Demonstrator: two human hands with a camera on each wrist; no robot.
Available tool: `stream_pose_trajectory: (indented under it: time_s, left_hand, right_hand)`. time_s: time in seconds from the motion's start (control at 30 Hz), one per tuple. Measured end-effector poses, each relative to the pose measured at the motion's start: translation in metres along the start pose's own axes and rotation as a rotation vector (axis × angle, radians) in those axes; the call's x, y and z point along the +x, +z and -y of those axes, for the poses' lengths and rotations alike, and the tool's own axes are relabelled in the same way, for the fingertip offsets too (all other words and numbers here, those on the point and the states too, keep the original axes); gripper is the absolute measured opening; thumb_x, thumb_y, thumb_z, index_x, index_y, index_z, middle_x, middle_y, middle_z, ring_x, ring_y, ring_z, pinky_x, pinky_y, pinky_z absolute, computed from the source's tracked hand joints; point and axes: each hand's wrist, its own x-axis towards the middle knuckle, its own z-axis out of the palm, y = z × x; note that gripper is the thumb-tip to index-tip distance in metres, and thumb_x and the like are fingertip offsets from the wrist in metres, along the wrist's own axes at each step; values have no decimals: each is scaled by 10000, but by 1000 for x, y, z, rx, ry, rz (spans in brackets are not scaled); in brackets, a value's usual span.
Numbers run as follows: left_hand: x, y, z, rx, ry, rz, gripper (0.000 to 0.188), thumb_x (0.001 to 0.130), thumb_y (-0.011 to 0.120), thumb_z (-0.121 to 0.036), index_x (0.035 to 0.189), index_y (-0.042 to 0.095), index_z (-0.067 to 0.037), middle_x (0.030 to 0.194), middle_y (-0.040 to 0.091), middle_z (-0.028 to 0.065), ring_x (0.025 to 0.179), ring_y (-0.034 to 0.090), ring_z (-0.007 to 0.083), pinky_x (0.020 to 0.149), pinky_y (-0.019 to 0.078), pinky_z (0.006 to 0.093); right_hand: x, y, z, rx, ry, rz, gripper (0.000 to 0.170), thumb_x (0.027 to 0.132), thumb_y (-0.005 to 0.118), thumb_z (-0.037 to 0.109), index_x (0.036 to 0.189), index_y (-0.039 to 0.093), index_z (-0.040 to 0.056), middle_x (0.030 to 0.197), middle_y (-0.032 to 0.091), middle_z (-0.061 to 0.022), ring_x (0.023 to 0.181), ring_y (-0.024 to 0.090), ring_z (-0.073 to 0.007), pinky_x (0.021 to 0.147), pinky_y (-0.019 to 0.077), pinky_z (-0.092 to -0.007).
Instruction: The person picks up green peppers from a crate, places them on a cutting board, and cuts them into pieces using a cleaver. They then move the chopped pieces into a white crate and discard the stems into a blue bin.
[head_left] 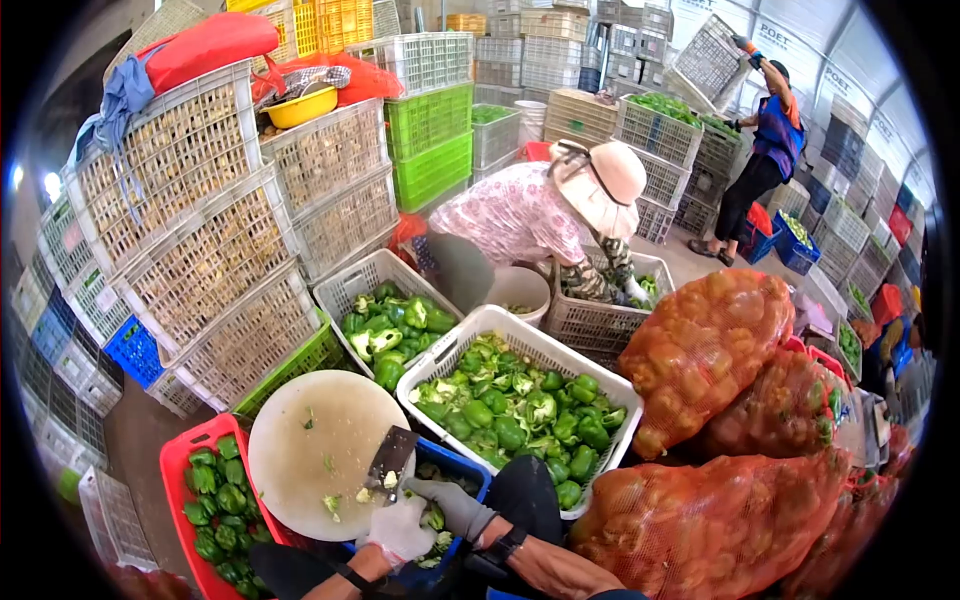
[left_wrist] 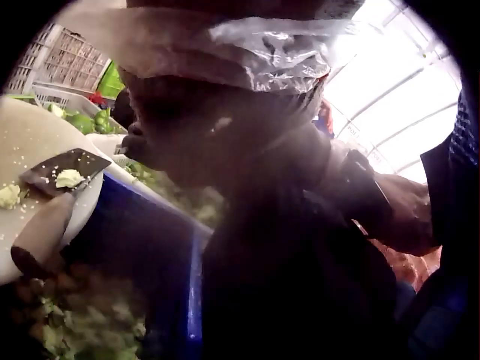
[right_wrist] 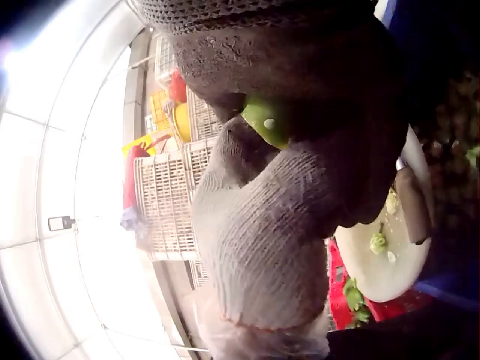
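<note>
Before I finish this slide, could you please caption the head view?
Gloved left hand and right hand meet beside a cleaver on a chopping board, near a red crate of green bell peppers.

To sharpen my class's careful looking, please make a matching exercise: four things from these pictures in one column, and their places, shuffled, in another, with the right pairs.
Things
1. Cleaver
2. Grey glove
3. Yellow bowl
4. Red basket

Places
A. On top of stacked crates
B. At the lower left of the chopping board in the head view, holding green peppers
C. On the chopping board
D. On the right hand

Right pairs: 1-C; 2-D; 3-A; 4-B
</note>
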Motion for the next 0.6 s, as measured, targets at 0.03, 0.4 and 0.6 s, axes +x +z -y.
stream_pose_trajectory:
  time_s: [0.03,0.4,0.6]
  left_hand:
    - [-1,2,2,23,32,-17,441,740,810,-354,1049,754,-44,892,768,236,863,764,458,792,619,554]
    - [8,11,1,-95,20,-206,369,776,774,-162,1117,759,-21,1062,746,249,1012,725,460,909,599,531]
    - [15,2,-3,-268,-63,-81,413,760,819,-206,1121,769,-10,1065,751,234,1048,731,438,959,592,485]
  right_hand:
    - [2,-7,-15,-244,-142,40,340,1123,632,231,1352,747,8,1280,769,-49,1123,697,-127,1003,564,-302]
    - [0,-1,9,-70,-61,-177,332,1020,642,107,1324,762,48,1248,799,-166,1147,767,-243,986,586,-343]
    - [-10,7,20,-593,-237,-136,289,1058,636,64,1312,755,-5,1175,812,-91,1041,753,-162,931,585,-308]
